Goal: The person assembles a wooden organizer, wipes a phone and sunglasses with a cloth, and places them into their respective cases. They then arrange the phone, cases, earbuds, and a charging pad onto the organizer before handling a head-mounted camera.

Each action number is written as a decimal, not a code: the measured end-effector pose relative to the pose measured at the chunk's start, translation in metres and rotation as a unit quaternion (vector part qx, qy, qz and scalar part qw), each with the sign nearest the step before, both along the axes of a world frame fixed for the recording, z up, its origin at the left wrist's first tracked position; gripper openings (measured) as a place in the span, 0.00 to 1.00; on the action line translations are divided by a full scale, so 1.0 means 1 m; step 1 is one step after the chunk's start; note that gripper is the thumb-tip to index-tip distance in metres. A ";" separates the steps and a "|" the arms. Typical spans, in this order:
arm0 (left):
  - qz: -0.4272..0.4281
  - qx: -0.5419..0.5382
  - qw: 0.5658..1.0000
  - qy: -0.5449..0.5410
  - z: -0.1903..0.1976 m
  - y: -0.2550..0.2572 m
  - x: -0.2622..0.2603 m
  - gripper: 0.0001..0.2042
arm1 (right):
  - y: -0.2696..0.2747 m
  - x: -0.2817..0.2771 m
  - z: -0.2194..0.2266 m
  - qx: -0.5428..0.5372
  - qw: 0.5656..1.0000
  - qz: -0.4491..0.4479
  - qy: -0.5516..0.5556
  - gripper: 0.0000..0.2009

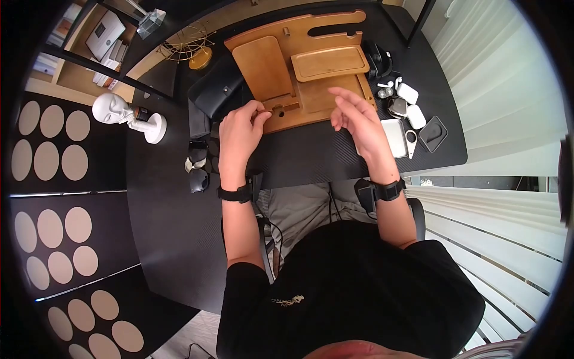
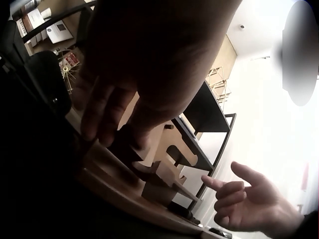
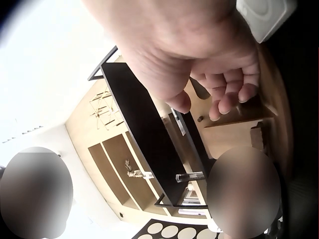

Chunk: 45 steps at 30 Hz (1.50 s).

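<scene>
Ledge (image 1: 287, 107) pinched by our left hand (image 1: 241, 130), right hand (image 1: 362, 124) loose-fingered over the organizer (image 1: 314, 102), we seem mid-adjustment; the next move calls for careful alignment.

Brown wooden organizer (image 1: 314, 96), standing assembled on the dark worktop (image 1: 299, 158), base flat. Back panel (image 1: 311, 42) raised along far side, long slot at its right end, short peg (image 1: 286, 32) left of slot. Plain rounded panel (image 1: 260, 66) propped at left; shallow raised tray (image 1: 330, 63) at right. Dark round hole (image 1: 281, 112) near left.
</scene>
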<state>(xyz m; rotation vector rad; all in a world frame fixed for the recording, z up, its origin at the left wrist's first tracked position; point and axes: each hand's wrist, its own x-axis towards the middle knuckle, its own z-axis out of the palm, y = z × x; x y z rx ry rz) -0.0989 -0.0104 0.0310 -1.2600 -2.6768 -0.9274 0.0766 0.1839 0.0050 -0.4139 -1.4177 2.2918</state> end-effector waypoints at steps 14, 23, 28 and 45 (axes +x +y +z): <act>0.042 -0.038 0.998 0.016 0.005 0.004 -0.005 0.09 | 0.010 0.018 0.005 0.053 0.998 -0.018 0.003 0.19; 0.048 -0.046 0.997 0.023 0.005 0.009 -0.011 0.08 | 0.025 0.038 0.014 0.098 0.994 -0.046 0.017 0.17; 0.051 -0.039 0.998 -0.002 0.021 -0.005 -0.004 0.13 | 0.035 0.048 0.022 0.142 0.987 -0.069 0.015 0.17; 0.174 -0.094 0.980 0.008 -0.016 -0.107 0.017 0.28 | 0.032 0.048 0.025 0.165 0.985 -0.043 0.016 0.17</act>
